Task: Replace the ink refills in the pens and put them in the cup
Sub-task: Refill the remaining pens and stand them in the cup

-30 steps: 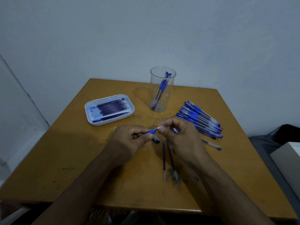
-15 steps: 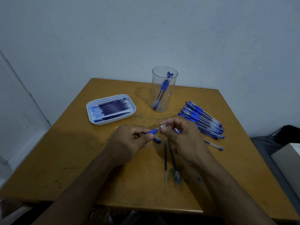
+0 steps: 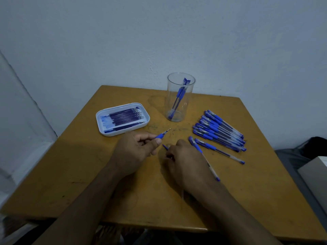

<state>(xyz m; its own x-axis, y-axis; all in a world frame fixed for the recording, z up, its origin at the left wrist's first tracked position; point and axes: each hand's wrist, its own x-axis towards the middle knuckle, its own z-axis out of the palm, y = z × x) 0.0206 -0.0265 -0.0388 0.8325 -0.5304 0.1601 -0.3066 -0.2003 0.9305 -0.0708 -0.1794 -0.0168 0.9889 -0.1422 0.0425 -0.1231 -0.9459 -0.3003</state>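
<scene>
The left hand (image 3: 131, 152) pinches a pen (image 3: 161, 135) by its blue grip between thumb and curled fingers, the metal tip pointing up and away toward the cup (image 3: 179, 97), which stands beyond it with two pens inside. Just right of that grip, the right hand (image 3: 184, 160) lies knuckles-up on the table (image 3: 74, 174), fingers curled over something small and blue; what it holds I cannot tell. The refill tray (image 3: 122, 119) sits beyond-left of the held pen, the pile of pens (image 3: 219, 130) to the right.
</scene>
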